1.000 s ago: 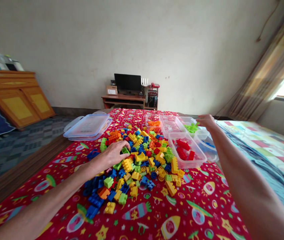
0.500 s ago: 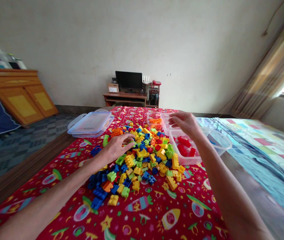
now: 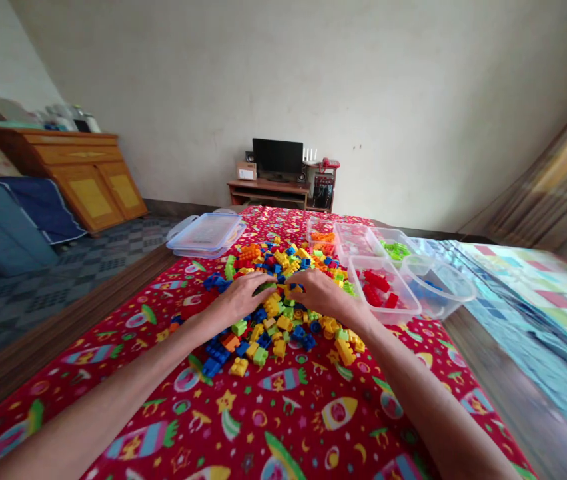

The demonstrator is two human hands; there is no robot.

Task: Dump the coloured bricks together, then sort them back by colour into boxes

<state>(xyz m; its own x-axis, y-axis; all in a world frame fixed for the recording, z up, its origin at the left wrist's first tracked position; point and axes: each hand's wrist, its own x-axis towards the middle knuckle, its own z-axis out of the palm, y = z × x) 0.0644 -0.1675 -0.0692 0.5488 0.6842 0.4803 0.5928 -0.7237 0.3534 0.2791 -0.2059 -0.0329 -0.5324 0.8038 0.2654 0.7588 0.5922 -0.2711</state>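
A heap of toy building bricks [image 3: 283, 323] in yellow, blue, green, orange and red lies on the red patterned cloth [image 3: 283, 417]. My left hand [image 3: 244, 293] rests over the left of the heap, thumb and fingers apart, with green showing in the gap between them. From the right, my right hand [image 3: 320, 291] reaches over the heap's middle, fingers bent down and apart from the thumb. Bricks under both hands are hidden. Right of the heap, a clear plastic box [image 3: 406, 313] holds red bricks [image 3: 377, 287].
Behind the red bricks' box, orange bricks [image 3: 323, 240] and green bricks [image 3: 396, 250] sit in clear containers. A round clear tub [image 3: 456, 290] with something blue stands at the right. Stacked box lids [image 3: 208, 233] lie back left. A bed [image 3: 528, 320] adjoins the table's right side.
My right hand has moved left and down from above the clear boxes to the heap. My left hand stays at the heap. The view has turned slightly left.
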